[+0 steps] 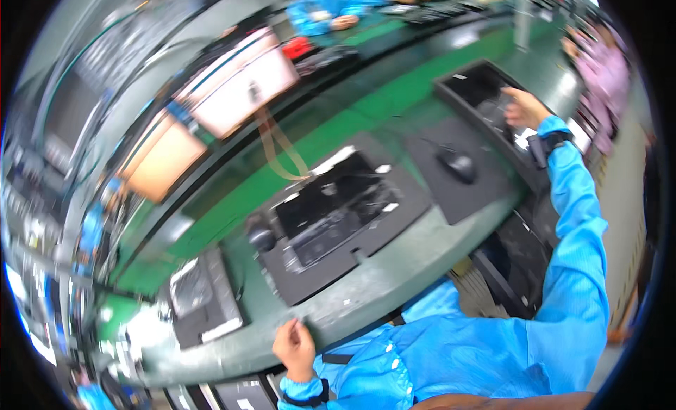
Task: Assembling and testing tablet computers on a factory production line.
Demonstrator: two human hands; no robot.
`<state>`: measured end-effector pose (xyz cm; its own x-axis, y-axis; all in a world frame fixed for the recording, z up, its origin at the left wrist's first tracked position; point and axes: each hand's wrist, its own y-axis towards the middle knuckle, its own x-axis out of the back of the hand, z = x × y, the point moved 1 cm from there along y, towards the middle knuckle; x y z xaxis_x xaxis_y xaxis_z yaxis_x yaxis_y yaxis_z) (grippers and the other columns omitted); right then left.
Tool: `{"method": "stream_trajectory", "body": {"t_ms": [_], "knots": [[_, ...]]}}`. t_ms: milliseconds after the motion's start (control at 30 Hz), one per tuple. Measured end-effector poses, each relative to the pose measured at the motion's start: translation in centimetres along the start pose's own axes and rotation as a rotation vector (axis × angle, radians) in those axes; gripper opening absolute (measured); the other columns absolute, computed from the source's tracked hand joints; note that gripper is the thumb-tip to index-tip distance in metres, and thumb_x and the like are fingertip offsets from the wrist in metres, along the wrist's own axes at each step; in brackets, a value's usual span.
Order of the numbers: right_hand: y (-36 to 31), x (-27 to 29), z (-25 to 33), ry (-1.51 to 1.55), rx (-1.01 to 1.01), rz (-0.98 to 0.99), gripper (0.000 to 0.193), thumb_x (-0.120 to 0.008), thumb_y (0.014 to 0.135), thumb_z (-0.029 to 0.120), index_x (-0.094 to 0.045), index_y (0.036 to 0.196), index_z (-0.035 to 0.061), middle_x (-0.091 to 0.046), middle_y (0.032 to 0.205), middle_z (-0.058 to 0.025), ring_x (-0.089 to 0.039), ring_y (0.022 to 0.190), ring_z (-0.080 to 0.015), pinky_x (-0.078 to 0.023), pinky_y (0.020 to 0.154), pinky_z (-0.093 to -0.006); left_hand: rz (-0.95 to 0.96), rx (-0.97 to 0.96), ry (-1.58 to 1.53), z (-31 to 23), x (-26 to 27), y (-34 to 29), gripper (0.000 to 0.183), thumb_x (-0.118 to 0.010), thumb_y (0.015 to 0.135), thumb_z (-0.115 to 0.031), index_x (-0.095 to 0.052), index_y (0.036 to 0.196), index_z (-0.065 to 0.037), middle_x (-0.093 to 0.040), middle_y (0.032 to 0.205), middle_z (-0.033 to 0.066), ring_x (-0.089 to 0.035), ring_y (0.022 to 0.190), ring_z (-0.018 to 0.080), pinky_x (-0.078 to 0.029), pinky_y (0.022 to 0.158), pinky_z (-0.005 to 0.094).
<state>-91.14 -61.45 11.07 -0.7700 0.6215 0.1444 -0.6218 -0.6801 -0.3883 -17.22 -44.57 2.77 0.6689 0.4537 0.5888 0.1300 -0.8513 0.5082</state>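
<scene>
My right hand (524,108) is stretched out over a long black open tray (461,103) at the right of the bench, fingers apart and slightly blurred, with nothing seen in them. My left hand (294,349) is curled closed at the bench's near edge, and nothing shows in it. Between them lies an open black laptop-like device (334,216) with a glossy screen and clear film on it, resting on a dark foam pad (310,287). A black mouse (456,163) sits on a dark mat (458,207) beside the tray.
A second black mouse (262,239) is left of the device. Farther left lies a dark pad (229,308) bearing a film-covered item. Cartons (246,82) stand on a shelf behind the green bench, with a tan strap (271,146) hanging down. A person in pink (605,79) is at far right.
</scene>
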Motion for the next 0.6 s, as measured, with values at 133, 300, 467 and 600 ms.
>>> {"method": "stream_trajectory", "body": {"t_ms": [133,300,467,600], "knots": [[7.0,-1.8,0.4,0.056,-0.056,-0.183,0.081,-0.073,0.077,0.054,-0.047,0.131,-0.0009,-0.061,0.093,-0.024,-0.062,0.066,-0.0326,-0.057,0.061,-0.0456,0.031,-0.012,0.045,-0.5,0.2,0.5,0.011,-0.073,0.082,0.002,-0.072,0.092,-0.003,-0.055,0.062,0.0048,-0.048,0.047,0.0137,-0.038,0.047,0.0297],[18.5,0.8,-1.2,0.078,-0.19,-0.071,0.047,-0.067,0.083,0.052,-0.061,0.086,0.0054,-0.063,0.072,-0.0123,-0.058,0.054,-0.0271,-0.054,0.053,-0.0418,-0.049,-0.063,0.111,-1.5,0.4,0.1,0.016,-0.073,0.079,0.003,-0.072,0.092,-0.005,-0.052,0.059,0.0031,-0.048,0.045,0.0171,-0.039,0.045,0.0319],[25.1,4.9,-3.9,-0.045,-0.141,-0.083,0.064,-0.06,0.084,0.068,-0.052,0.055,0.0123,-0.049,0.046,-0.0124,-0.047,0.037,-0.0277,-0.045,0.042,-0.042,-0.05,-0.1,0.159,-1.3,0.9,-0.1,0.016,-0.074,0.077,0.002,-0.071,0.091,-0.007,-0.052,0.059,0.0028,-0.049,0.045,0.0185,-0.039,0.045,0.0329],[28.3,7.9,-2.4,0.444,0.159,0.055,0.036,-0.075,0.088,0.033,-0.062,0.114,0.0112,-0.071,0.11,-0.0096,-0.069,0.1,-0.0243,-0.06,0.075,-0.0426,-0.031,-0.131,0.075,-0.3,1.1,0.3,0.017,-0.074,0.077,0.003,-0.071,0.09,-0.006,-0.055,0.061,0.0045,-0.053,0.047,0.0192,-0.042,0.045,0.033]]}}
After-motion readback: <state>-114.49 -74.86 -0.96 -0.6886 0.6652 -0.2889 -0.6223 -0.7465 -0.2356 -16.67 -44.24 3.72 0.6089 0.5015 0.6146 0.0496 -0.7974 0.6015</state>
